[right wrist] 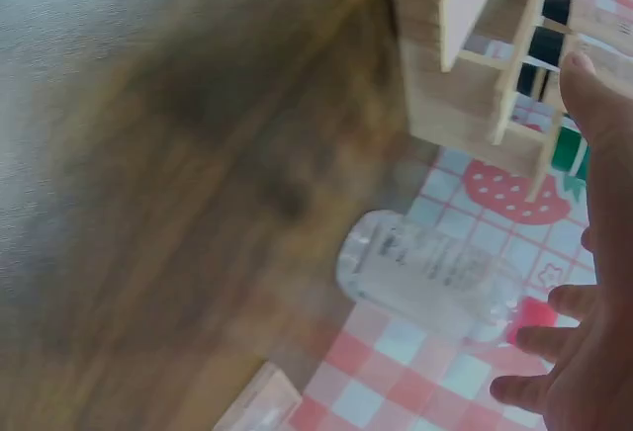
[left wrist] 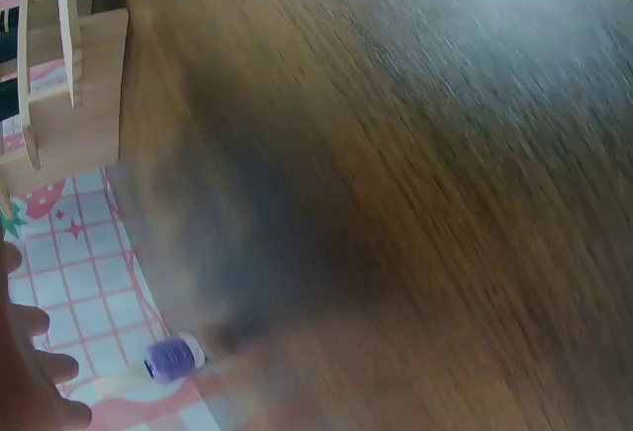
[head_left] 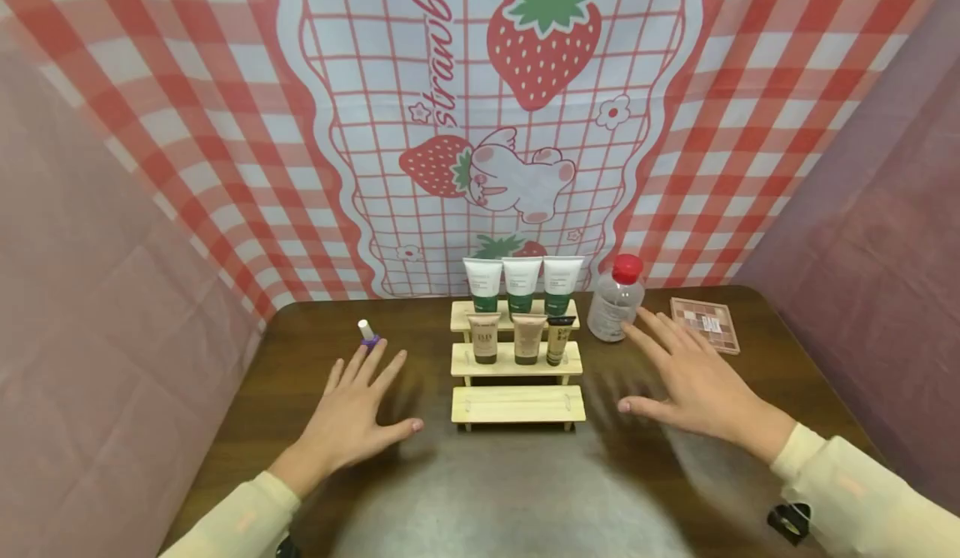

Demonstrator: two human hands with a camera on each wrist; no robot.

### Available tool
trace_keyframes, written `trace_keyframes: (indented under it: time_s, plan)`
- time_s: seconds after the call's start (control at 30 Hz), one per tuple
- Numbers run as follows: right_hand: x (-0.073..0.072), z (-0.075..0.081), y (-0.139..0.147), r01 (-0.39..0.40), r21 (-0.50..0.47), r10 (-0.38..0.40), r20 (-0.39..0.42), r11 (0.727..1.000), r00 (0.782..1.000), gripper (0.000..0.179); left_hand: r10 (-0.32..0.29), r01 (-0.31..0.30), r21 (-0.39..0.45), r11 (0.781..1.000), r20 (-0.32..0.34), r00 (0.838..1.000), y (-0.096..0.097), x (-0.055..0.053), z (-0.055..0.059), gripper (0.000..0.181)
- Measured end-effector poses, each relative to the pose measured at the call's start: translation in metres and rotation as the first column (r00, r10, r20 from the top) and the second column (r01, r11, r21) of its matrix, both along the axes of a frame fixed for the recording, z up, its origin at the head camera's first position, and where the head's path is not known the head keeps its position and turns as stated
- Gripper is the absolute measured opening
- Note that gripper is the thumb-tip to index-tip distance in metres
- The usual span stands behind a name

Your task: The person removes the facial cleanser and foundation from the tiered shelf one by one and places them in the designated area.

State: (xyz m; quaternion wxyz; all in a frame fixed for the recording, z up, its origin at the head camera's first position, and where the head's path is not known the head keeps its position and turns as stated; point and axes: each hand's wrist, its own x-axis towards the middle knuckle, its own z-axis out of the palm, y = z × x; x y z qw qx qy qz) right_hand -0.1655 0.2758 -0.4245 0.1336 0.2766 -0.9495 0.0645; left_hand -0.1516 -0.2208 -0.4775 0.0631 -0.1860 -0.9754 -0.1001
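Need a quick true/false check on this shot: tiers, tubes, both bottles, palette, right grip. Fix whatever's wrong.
1. The top tier holds three white-and-green tubes. True.
2. The middle tier holds five tubes. False: it holds three small tubes.
3. The clear bottle is capped in blue. False: its cap is red.
4. In the head view, the palette lies right of the clear bottle. True.
5. The right grip holds the clear bottle. False: it is outspread, holding nothing.
6. The small purple bottle is left of the tiers. True.
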Motion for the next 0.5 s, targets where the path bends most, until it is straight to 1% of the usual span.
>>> trace_keyframes:
  time_s: [0.1, 0.17, 0.23, 0.3, 0.37, 0.5]
  plan:
    - [-0.007, 0.011, -0.007, -0.028, -0.068, 0.028, 0.002, 0.997, 1.000, 0.103, 0.003, -0.003, 0.072, 0.997, 0.008, 1.000, 0.008, -0.002, 0.003, 0.098]
    - [-0.010, 0.017, -0.012, -0.035, -0.124, 0.039, 0.028, 0.992, 0.999, 0.100, 0.014, -0.022, 0.139, 0.990, 0.058, 0.998, 0.015, -0.003, 0.005, 0.094]
    - [-0.013, 0.021, -0.018, -0.042, -0.186, 0.054, 0.055, 0.982, 0.997, 0.094, 0.029, -0.055, 0.211, 0.976, 0.125, 0.992, 0.023, -0.003, 0.005, 0.090]
    - [-0.016, 0.024, -0.024, -0.045, -0.239, 0.065, 0.075, 0.970, 0.995, 0.088, 0.041, -0.098, 0.288, 0.953, 0.198, 0.979, 0.031, -0.004, 0.004, 0.086]
    - [-0.019, 0.025, -0.030, -0.050, -0.284, 0.077, 0.085, 0.958, 0.993, 0.083, 0.048, -0.143, 0.354, 0.924, 0.263, 0.963, 0.038, -0.005, 0.002, 0.084]
    - [-0.024, 0.024, -0.040, -0.044, -0.331, 0.081, 0.101, 0.943, 0.992, 0.076, 0.022, -0.200, 0.468, 0.861, 0.358, 0.933, 0.051, -0.006, -0.004, 0.079]
